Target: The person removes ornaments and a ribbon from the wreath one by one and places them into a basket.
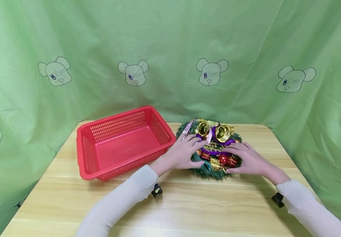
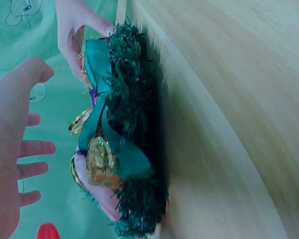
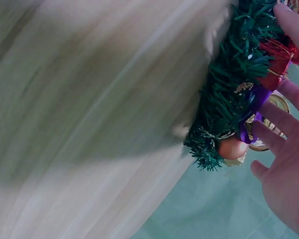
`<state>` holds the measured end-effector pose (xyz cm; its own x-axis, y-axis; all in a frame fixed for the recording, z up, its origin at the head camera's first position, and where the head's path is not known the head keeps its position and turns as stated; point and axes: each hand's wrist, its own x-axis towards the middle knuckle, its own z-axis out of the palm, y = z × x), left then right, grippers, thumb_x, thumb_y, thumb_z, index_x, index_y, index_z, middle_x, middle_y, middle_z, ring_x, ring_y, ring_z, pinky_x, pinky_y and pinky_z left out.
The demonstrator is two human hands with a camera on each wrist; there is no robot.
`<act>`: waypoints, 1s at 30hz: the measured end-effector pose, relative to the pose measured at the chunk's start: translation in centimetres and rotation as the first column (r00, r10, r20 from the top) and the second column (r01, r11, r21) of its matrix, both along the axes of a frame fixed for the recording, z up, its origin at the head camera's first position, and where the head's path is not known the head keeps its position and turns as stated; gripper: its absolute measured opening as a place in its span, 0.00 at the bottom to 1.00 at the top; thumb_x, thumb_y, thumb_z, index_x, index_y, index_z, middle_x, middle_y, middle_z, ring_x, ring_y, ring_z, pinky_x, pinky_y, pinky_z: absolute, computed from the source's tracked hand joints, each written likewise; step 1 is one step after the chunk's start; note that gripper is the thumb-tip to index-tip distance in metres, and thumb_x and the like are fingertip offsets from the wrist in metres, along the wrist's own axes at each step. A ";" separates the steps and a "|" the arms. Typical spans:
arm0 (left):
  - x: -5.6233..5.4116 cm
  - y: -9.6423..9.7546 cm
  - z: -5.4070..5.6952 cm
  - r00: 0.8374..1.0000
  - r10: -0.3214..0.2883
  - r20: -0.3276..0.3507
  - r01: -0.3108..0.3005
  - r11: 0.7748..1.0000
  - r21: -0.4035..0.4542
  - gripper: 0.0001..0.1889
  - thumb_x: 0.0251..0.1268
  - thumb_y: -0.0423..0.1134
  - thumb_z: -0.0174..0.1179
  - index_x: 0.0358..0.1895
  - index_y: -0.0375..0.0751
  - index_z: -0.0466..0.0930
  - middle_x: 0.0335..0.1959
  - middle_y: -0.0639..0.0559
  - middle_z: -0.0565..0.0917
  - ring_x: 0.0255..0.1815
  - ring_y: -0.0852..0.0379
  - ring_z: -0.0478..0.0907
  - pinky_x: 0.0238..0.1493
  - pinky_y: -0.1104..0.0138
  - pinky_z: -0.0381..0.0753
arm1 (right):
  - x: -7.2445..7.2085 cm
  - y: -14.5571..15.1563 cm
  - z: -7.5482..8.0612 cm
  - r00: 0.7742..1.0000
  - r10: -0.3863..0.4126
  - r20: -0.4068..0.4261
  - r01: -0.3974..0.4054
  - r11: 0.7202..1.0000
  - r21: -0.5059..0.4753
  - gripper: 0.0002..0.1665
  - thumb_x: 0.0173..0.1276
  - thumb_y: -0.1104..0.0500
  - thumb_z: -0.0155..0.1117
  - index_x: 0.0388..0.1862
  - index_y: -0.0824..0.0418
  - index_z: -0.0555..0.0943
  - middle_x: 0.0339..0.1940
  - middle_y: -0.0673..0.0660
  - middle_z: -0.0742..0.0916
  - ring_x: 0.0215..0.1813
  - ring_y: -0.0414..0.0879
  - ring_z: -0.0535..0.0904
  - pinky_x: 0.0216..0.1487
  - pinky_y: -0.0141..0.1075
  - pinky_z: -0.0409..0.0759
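A green tinsel Christmas wreath [image 1: 214,152] lies flat on the table, decorated with two gold bells [image 1: 222,133], purple ribbon, red gift-box ornaments [image 1: 231,161] and small balls. A teal ribbon [image 2: 96,64] hangs over its near side. My left hand [image 1: 185,152] hovers at the wreath's left side; in the left wrist view its fingers are spread and apart from the greenery. At the right edge, my right hand [image 1: 249,160] has its fingers over the ornaments, and its thumb [image 3: 293,27] seems to touch the tinsel. Nothing is gripped in either hand.
A red plastic basket [image 1: 126,171] with perforated walls stands left of the wreath, close to my left forearm. The wooden table [image 1: 194,210] reaches back to a green curtain [image 1: 170,33] printed with bear heads. Dark wrist straps are partly visible.
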<state>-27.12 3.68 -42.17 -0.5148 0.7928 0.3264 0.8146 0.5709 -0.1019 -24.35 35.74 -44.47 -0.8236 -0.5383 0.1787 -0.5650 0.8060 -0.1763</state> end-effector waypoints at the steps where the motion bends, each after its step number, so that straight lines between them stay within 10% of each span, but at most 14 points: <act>1: 0.0 0.2 -0.1 1.000 -0.006 -0.001 0.006 1.000 -0.005 0.40 0.67 0.69 0.52 0.78 0.56 0.63 0.70 0.51 0.76 0.74 0.50 0.68 0.77 0.47 0.60 | 0.0 0.0 0.0 1.000 0.003 -0.001 -0.003 1.000 0.000 0.52 0.48 0.31 0.79 0.68 0.57 0.78 0.68 0.66 0.79 0.72 0.68 0.69 0.72 0.72 0.52; 30: 0.3 6.5 -0.8 0.999 -0.035 0.034 0.038 0.996 -0.085 0.37 0.71 0.68 0.49 0.77 0.54 0.64 0.70 0.54 0.76 0.73 0.53 0.68 0.77 0.49 0.62 | -0.6 -0.3 -0.2 0.998 0.035 -0.049 -0.030 0.995 0.091 0.53 0.49 0.30 0.77 0.68 0.59 0.78 0.65 0.68 0.82 0.69 0.68 0.73 0.72 0.71 0.55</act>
<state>-26.84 10.14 -43.00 -0.4942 0.8355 0.2403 0.8385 0.5310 -0.1220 -24.94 35.41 -44.65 -0.7966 -0.5803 0.1694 -0.5974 0.7985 -0.0740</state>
